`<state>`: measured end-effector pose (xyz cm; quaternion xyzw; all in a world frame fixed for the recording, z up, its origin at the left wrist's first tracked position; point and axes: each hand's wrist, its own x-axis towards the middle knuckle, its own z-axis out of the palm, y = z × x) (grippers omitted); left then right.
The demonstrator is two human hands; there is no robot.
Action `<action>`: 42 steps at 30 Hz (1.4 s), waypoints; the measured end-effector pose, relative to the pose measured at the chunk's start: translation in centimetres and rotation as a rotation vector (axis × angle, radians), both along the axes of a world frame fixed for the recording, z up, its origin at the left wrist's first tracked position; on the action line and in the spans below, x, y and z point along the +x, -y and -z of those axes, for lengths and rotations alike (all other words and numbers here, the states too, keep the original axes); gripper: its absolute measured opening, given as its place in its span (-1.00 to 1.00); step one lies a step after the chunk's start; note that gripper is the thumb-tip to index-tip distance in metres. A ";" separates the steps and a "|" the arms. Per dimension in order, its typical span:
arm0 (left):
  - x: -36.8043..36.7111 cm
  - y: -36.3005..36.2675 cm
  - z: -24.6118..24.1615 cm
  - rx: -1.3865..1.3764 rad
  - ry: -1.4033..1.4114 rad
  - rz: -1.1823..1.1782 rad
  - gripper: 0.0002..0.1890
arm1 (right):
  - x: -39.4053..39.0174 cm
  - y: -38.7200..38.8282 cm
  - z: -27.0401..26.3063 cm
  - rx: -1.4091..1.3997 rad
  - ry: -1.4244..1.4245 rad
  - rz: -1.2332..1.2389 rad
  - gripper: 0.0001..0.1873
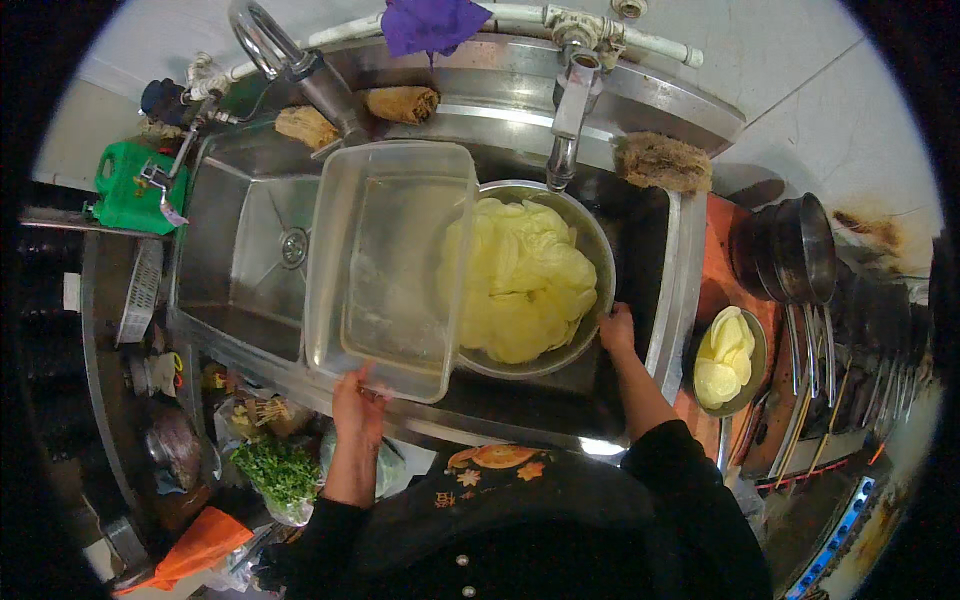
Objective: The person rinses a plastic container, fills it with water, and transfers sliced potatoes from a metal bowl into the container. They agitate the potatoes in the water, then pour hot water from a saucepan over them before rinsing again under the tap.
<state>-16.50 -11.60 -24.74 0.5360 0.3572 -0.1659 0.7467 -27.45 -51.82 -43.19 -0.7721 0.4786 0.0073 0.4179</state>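
Observation:
My left hand (361, 405) grips the near edge of a translucent plastic container (397, 262), which lies over the sink's middle and overlaps the left side of a metal bowl. That round metal bowl (611, 277) holds a heap of thin pale-yellow slices, likely potato (525, 281). At the bowl's right rim is my right hand (616, 328), its fingers closed on the rim. Further right, a metal ladle (761, 345) with more slices (725, 360) rests on an orange-red surface. The container's bottom looks wet, and no slices are seen lying in it.
A curved faucet (330, 90) and a second tap (566, 120) reach over the steel double sink (247, 240). Scrubbing pads (664, 161) lie along the back ledge. Dark pots (802, 247) stand right. A green jug (135, 187) is left; leafy greens (277, 469) sit below the sink's front edge.

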 end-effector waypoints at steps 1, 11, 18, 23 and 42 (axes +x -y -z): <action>0.1 -0.3 0.2 0.023 0.005 0.008 -0.92 | 0.8 -0.6 -1.7 -0.085 0.072 -0.010 -0.55; 1.5 1.0 3.4 0.060 -0.068 -0.019 -0.89 | 11.7 -1.1 -4.9 -0.169 0.216 -0.483 -0.36; 2.9 0.5 5.3 0.065 -0.089 0.031 -0.71 | 15.0 -0.1 -3.3 0.082 -0.026 -0.574 -0.18; 3.4 0.4 6.0 0.063 -0.147 0.064 -0.62 | 14.6 0.9 -2.8 0.354 -0.042 -0.572 -0.15; 4.1 -3.7 1.8 0.331 0.010 0.288 -0.52 | 11.4 1.1 -6.5 0.705 0.196 -0.364 -0.58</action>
